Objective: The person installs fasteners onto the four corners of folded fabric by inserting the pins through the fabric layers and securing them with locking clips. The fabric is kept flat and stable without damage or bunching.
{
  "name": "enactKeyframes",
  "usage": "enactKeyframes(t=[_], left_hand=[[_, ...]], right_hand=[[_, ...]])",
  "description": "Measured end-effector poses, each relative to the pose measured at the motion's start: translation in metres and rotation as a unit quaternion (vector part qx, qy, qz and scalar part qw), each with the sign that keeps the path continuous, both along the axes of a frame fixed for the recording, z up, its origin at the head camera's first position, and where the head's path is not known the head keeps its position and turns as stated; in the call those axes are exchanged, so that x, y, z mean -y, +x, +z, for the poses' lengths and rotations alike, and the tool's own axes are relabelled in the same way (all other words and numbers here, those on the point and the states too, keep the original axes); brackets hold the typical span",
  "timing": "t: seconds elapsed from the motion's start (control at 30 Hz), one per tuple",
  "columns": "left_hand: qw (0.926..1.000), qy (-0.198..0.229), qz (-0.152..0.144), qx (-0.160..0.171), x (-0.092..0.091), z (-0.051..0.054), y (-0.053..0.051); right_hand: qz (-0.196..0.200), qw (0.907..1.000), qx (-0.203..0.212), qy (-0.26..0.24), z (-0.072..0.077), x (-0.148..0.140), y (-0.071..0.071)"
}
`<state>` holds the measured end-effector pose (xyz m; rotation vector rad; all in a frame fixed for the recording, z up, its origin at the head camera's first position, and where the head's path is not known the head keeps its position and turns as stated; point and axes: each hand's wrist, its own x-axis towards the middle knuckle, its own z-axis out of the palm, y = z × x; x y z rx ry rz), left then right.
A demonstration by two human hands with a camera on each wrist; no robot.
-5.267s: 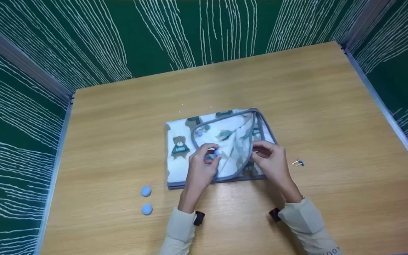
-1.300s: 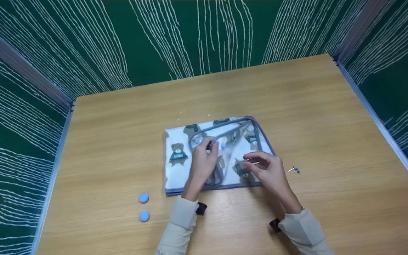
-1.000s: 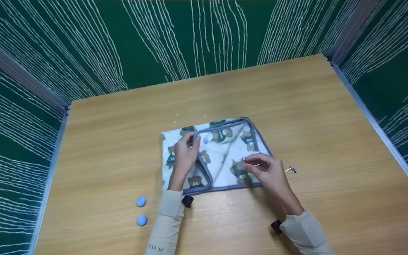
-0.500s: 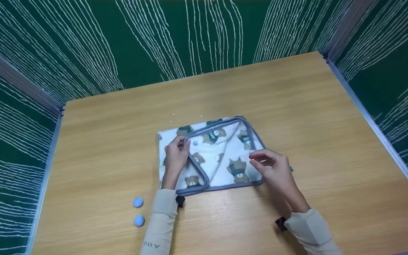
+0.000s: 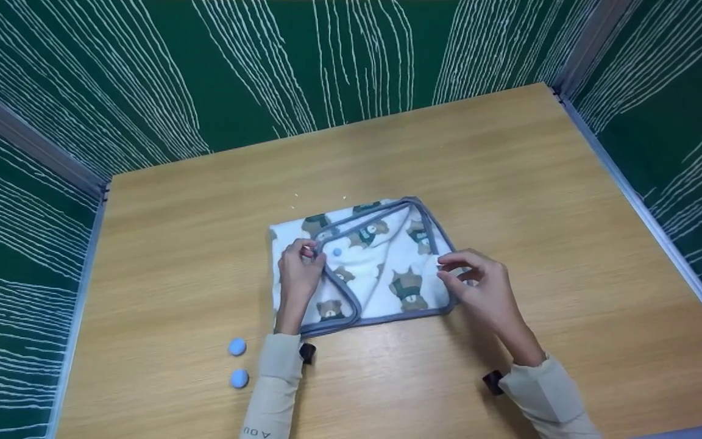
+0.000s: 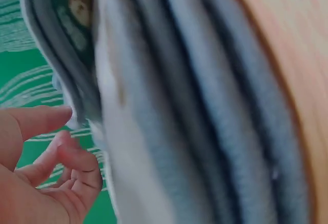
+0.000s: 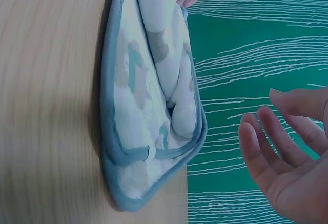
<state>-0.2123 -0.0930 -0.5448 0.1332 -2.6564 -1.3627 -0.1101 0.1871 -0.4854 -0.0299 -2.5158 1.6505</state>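
Observation:
A folded white blanket with bear prints and grey trim lies on the table, its upper flap turned leftward. A small blue round piece sits on the flap. My left hand is at the flap's left edge; in the left wrist view its thumb touches the trim, with the other fingers bent loosely and a gap to the thumb. My right hand hovers by the blanket's right edge. The right wrist view shows that hand with fingers spread and nothing between them.
Two blue round pieces lie on the wooden table left of my left forearm. Tiny pale bits are scattered behind the blanket. Green walls with white lines stand around the table.
My left hand has drawn the flap edge leftward, and its fingers have since loosened. My right hand has moved slightly right; the metal pins beside it are now out of sight.

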Motion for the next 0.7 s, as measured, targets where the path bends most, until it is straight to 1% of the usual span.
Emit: enactKeyframes(t=[0.07,0.13,0.2,0.23,0.3,0.37,0.47,0.6,0.7], left_hand=[[0.9999,-0.007,-0.005,-0.008,-0.003,0.005,0.007],[0.9995,-0.003,-0.025,-0.019,-0.008,0.011,0.014],[0.9966,0.006,-0.075,-0.034,-0.014,0.017,0.022],[0.9938,0.013,-0.103,-0.040,-0.019,0.019,0.026],[0.9863,0.020,-0.158,-0.043,-0.029,0.023,0.033],[0.9785,0.017,-0.202,-0.040,-0.038,0.025,0.040],[0.9707,0.006,-0.238,-0.035,-0.050,0.024,0.048],[0.9601,-0.008,-0.278,-0.033,-0.062,0.020,0.056],[0.9541,-0.005,-0.298,-0.025,-0.067,0.016,0.059]], right_hand=[[0.001,1.0000,-0.008,0.002,-0.009,-0.004,-0.002],[-0.001,0.9998,-0.018,0.006,-0.019,-0.008,-0.004],[-0.002,0.9993,-0.033,0.016,-0.022,-0.011,-0.006],[-0.004,0.9989,-0.040,0.022,-0.023,-0.012,-0.006],[-0.005,0.9982,-0.047,0.038,-0.024,-0.014,-0.006],[-0.006,0.9974,-0.047,0.054,-0.024,-0.016,-0.006],[-0.007,0.9958,-0.048,0.078,-0.025,-0.017,-0.004],[-0.007,0.9926,-0.053,0.109,-0.026,-0.020,-0.001],[-0.004,0.9909,-0.044,0.127,-0.027,-0.023,0.001]])
